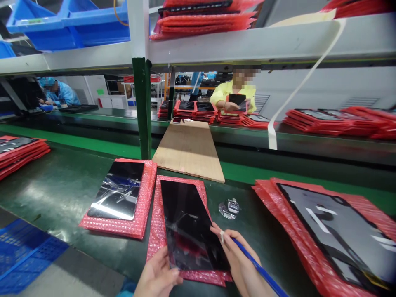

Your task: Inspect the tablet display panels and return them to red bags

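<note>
Near screen (185, 227) is glossy black, faint reflections. Left screen (120, 185) is black, white glare streaks. Wraps (155, 231) under both: pinkish red, bubble-dotted. Right panel (355, 235): grey, black edge, white strips, over red wrap (287, 222). Pen (258, 267) blue. Disc (229, 208) silver. Table (74, 177) dark green. Board (192, 150) tan. Strap (298, 88) cream. Far shirt (218, 94) yellow. Left bins (95, 27) blue. Near left crate (23, 258) is blue, grid pattern.

In front of you, a dark green workbench (71, 181), light glaring off its left side. Above you, a whitish shelf beam (216, 50); green-wrapped post (142, 107) beneath. Across from you, pale wall (334, 80), louvred vents (360, 102); white cabinet (113, 102) farther left. Grey floor (88, 274) to your lower left.
</note>
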`<act>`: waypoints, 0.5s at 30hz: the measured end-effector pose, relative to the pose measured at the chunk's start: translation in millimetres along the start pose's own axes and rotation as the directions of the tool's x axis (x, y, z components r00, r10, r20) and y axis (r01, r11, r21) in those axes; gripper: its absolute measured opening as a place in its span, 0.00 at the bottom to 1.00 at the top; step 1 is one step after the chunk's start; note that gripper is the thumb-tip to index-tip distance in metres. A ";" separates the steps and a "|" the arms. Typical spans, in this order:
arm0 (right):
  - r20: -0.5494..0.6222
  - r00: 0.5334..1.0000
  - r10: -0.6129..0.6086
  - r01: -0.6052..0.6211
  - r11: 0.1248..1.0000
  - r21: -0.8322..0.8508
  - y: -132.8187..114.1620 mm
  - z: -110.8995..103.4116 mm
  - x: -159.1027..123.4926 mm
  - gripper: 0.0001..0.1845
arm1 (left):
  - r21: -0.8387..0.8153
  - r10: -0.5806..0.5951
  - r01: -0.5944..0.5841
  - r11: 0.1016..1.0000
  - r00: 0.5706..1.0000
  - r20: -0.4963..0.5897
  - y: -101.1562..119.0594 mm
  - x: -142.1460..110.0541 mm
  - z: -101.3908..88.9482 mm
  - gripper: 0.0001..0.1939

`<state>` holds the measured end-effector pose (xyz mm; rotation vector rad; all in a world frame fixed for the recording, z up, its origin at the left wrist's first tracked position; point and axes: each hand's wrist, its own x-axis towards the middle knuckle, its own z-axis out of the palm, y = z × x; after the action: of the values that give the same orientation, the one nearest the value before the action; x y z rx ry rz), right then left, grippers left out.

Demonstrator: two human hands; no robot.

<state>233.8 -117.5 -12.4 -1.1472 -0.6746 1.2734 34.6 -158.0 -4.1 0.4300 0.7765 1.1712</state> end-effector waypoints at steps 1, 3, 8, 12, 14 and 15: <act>0.003 1.000 0.010 -0.010 0.999 0.035 -0.9 1.1 -1.3 0.14 | 0.011 0.090 -0.090 0.996 0.996 -0.017 -6.5 4.7 5.6 0.26; 0.008 1.000 -0.001 0.000 0.997 0.073 -2.2 3.2 -2.4 0.13 | -0.003 0.198 -0.200 0.980 0.974 -0.109 -19.5 15.3 16.0 0.26; 0.024 0.999 -0.029 0.027 0.997 0.075 -5.0 7.9 -4.8 0.12 | -0.105 0.185 -0.225 0.969 0.935 -0.301 -38.6 32.6 29.3 0.21; -0.030 0.998 -0.063 0.064 0.996 0.059 -10.1 6.1 -14.4 0.15 | 0.081 0.192 -0.175 0.981 0.934 -0.301 -37.5 20.5 31.6 0.21; -0.021 0.995 -0.100 0.101 0.993 0.056 -13.8 2.8 -20.8 0.13 | 0.180 0.175 -0.138 0.974 0.963 -0.205 -33.0 8.4 34.5 0.22; -0.008 0.993 -0.120 0.121 0.991 0.050 -15.6 0.7 -23.8 0.12 | 0.217 0.164 -0.130 0.968 0.975 -0.151 -30.2 2.2 36.7 0.23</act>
<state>233.7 -138.6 6.8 -1.0525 -0.6941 1.1786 81.7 -163.4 -0.4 0.5743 1.0322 1.2826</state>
